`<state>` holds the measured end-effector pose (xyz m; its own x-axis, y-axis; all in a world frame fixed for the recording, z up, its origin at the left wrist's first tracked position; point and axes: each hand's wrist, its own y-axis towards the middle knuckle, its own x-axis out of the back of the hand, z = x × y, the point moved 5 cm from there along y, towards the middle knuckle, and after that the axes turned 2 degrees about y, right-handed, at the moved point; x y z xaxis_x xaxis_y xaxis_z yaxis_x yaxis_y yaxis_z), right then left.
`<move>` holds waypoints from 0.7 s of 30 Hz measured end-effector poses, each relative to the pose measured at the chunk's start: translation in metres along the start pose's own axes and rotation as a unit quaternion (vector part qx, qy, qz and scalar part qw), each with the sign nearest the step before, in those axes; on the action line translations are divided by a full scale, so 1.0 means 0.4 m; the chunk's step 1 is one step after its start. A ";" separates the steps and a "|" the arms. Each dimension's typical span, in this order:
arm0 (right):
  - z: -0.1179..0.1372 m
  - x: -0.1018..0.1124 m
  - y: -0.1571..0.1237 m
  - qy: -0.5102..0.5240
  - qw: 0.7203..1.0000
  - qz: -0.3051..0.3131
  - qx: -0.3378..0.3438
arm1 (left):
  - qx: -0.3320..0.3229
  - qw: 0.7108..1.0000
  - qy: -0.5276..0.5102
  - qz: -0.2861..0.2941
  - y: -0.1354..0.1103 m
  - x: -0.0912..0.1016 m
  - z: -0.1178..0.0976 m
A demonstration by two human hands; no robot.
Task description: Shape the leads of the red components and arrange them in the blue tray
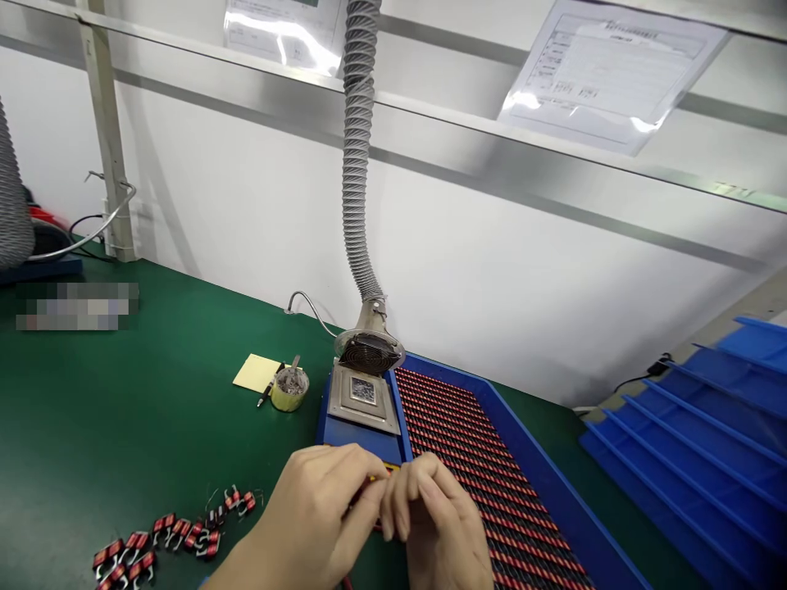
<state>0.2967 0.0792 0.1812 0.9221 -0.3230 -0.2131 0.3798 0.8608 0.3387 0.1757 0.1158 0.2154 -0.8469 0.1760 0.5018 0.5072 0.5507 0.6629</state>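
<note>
Tray (539, 467) lies just to the right of the hands, its long axis running away from them and slanting slightly left toward the wall (246, 197). Red and black coils (467, 442) fill it in rows set across that axis. The right hand (439, 516) is the nearer one and covers part of the tray's left side in this view; contact cannot be confirmed.

Both hands are half closed, thumbs and fingers drawn together, fingertips meeting in front of the body. Whether a small part is pinched between them cannot be told; the fingers hide it.

Loose coils (179, 531) with bent wire ends lie on the table (178, 393) to the left of the hands, nearer the left hand (320, 508).

Directly beyond the hands stands a blue box (362, 438) with a metal plate (338, 401) on top, below a hood (370, 352) on a hose (357, 164). Beyond and left of the hands are a cup (288, 399), a pen (269, 388) and yellow paper (252, 373).
</note>
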 end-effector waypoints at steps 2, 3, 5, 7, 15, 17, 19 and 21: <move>0.012 0.011 -0.002 -0.031 0.997 -0.048 0.048 | 0.050 0.998 -0.047 -0.004 0.002 0.007 0.011; 0.019 0.016 -0.005 -0.061 0.992 -0.076 0.076 | 0.070 0.995 -0.070 -0.001 0.003 0.009 0.015; 0.035 0.015 -0.010 -0.112 0.980 -0.104 0.131 | 0.103 0.989 -0.104 0.010 0.003 0.010 0.021; 0.051 0.005 -0.011 -0.137 0.970 -0.081 0.184 | 0.122 0.985 -0.120 0.018 0.003 0.011 0.024; 0.071 0.002 -0.005 -0.223 0.940 0.005 0.259 | 0.050 0.997 -0.059 0.015 0.005 0.005 0.012; 0.045 0.006 0.000 -0.183 0.970 0.004 0.158 | -0.039 0.999 0.026 -0.002 0.004 0.001 -0.004; 0.007 0.003 0.001 -0.073 0.997 0.023 0.013 | -0.113 0.988 0.103 -0.019 -0.001 -0.003 -0.020; -0.016 -0.007 -0.003 0.057 0.994 0.047 -0.082 | -0.135 0.982 0.124 -0.038 -0.005 -0.001 -0.027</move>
<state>0.2933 0.0815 0.1755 0.9353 -0.1993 -0.2925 0.2661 0.9409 0.2096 0.1767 0.1059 0.2200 -0.8360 -0.0793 0.5429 0.4962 0.3131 0.8098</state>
